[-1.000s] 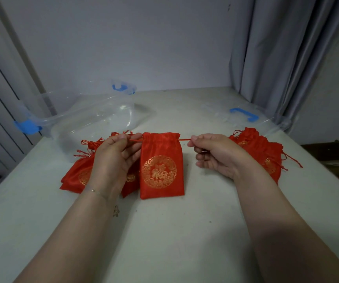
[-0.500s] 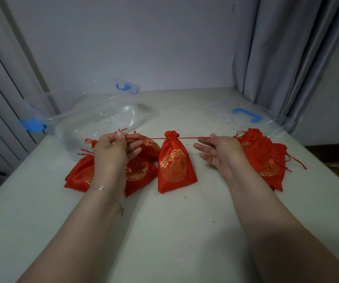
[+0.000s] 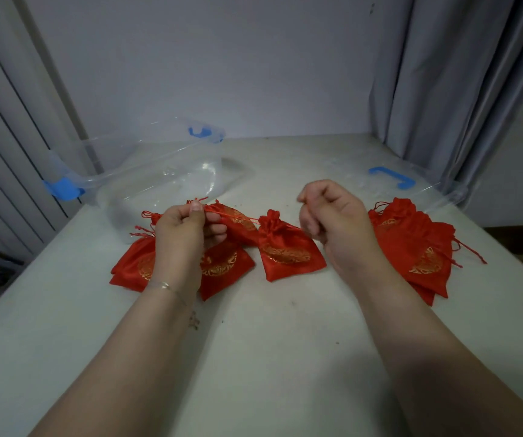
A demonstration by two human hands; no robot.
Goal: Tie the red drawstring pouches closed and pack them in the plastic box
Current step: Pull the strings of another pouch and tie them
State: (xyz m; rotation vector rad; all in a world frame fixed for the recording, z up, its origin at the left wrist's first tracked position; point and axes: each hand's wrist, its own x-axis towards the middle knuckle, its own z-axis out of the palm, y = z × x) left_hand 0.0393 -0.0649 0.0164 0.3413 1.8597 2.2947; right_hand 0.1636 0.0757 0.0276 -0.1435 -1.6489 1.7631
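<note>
Hands are working over the middle of the pale bench (image 3: 269,357). The left hand (image 3: 181,234) is pinching a thin red drawstring (image 3: 238,216) between thumb and fingertips, its other fingers curling loosely beneath; the cord is running from that pinch rightward to the gathered neck of the centre pouch (image 3: 288,250). The right hand (image 3: 335,219) is hovering just right of that pouch with its fingers curling inward; it is blurred, and whether it is gripping the other end of the cord cannot be told. The centre pouch is lying flat on the bench, its cinched neck pointing toward the far edge and its long axis running from far edge to near edge, slightly slanted. Its gold embroidered medallion is showing, though no writing on it is readable. Partly under the left hand, a heap of red pouches (image 3: 222,266) is lying toward the left edge, and another stack of red pouches (image 3: 417,247) is sitting near the right edge. A clear plastic box (image 3: 159,171) with blue clips is standing at the far left corner, and its clear lid (image 3: 392,181) with a blue handle is lying toward the far right corner.
</note>
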